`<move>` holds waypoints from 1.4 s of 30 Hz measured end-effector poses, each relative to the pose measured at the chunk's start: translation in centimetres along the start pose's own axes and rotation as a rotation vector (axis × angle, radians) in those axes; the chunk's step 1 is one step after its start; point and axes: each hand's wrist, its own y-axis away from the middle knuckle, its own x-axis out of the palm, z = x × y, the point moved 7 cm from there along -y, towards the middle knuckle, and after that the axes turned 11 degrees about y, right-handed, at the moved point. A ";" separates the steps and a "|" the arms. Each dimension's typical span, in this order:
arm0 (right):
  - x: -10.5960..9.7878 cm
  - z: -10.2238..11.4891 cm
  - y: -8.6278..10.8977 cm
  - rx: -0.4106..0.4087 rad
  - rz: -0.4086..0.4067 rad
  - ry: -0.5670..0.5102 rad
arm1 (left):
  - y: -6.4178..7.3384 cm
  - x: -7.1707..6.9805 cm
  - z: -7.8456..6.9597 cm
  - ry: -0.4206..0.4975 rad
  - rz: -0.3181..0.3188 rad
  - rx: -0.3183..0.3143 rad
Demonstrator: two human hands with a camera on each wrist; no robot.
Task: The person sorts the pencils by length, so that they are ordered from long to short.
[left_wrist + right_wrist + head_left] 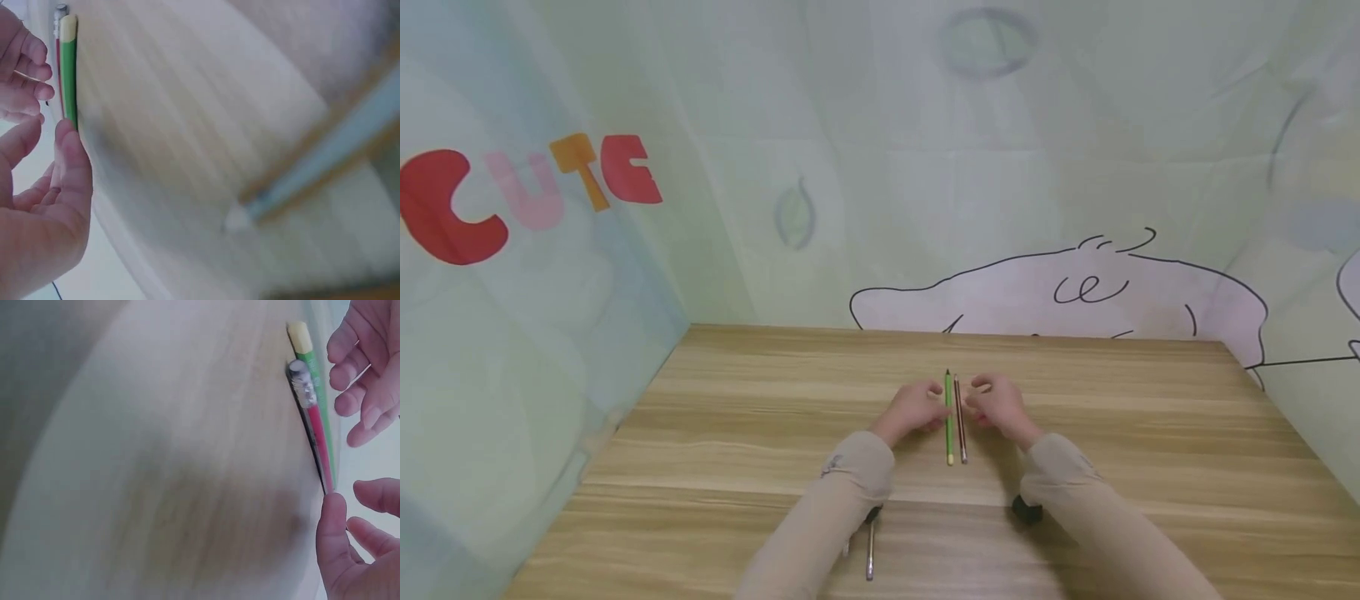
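Note:
A green pencil (949,425) with a pale yellow end lies on the wooden table, its dark tip pointing away from me. Close along its right side lies a dark red pencil (960,425) with a metal-banded eraser end. My left hand (916,407) is just left of the green pencil, fingers loosely bent and thumb apart. On the other side, my right hand (997,403) is beside the red pencil in a similar pose. In the right wrist view, a fingertip of the right hand (359,550) meets the red pencil (320,434); whether it touches is unclear.
Under the left forearm lies a slim pencil-like stick (870,552), with another (846,548) mostly hidden by the sleeve. A blurred blue-and-brown pointed stick (312,150) crosses the left wrist view. Behind the wooden table (760,375) hangs a printed cloth (880,208).

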 end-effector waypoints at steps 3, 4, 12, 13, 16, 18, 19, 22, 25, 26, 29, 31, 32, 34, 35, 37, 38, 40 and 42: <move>-0.4 0.2 0.4 -0.011 0.011 -0.005 | 0.3 -0.6 -0.1 -0.003 -0.003 0.021; -0.5 0.3 0.6 -0.018 0.015 -0.005 | 0.3 -0.9 -0.1 -0.003 -0.004 0.028; -1.1 1.1 1.6 -0.078 0.020 -0.024 | 1.2 -2.7 -0.1 -0.002 -0.005 0.096; -1.1 1.1 1.6 -0.080 0.021 -0.029 | 1.3 -2.9 -0.1 -0.002 -0.007 0.100; -1.2 1.3 1.9 -0.092 0.021 -0.033 | 1.8 -3.4 -0.1 -0.012 -0.012 0.115; -1.2 1.5 2.1 -0.102 0.016 -0.032 | 2.1 -3.7 -0.1 -0.025 -0.014 0.129; -1.1 1.6 2.3 -0.110 0.015 -0.027 | 2.3 -3.9 -0.2 -0.034 -0.017 0.133; -1.1 1.9 2.7 -0.120 0.008 -0.013 | 2.6 -4.3 0.0 -0.047 -0.021 0.156; -1.0 2.2 3.2 -0.124 0.009 -0.014 | 3.0 -4.7 0.1 -0.063 -0.029 0.177; -0.9 2.3 3.3 -0.124 0.012 -0.019 | 3.1 -4.8 0.1 -0.067 -0.031 0.182; -0.6 2.6 3.8 -0.137 0.025 -0.049 | 3.7 -5.2 0.2 -0.072 -0.034 0.178; -0.3 2.9 4.2 -0.148 0.030 -0.064 | 4.0 -5.5 0.4 -0.058 -0.034 0.162; -0.2 3.0 4.4 -0.153 0.035 -0.072 | 4.2 -5.6 0.5 -0.053 -0.034 0.159; 0.2 3.3 4.8 -0.164 0.045 -0.086 | 4.5 -5.8 0.7 -0.038 -0.033 0.165; 0.4 3.4 5.0 -0.167 0.052 -0.092 | 4.7 -5.9 0.8 -0.031 -0.034 0.172; 0.8 3.7 5.4 -0.174 0.066 -0.100 | 5.0 -6.2 1.1 -0.015 -0.040 0.186; 1.1 3.8 5.6 -0.178 0.074 -0.103 | 5.2 -6.3 1.2 -0.009 -0.042 0.192; 1.5 4.1 6.0 -0.185 0.080 -0.103 | 5.5 -6.5 1.4 0.003 -0.044 0.202; 1.8 4.4 6.3 -0.197 0.086 -0.103 | 5.8 -6.7 1.7 0.014 -0.045 0.203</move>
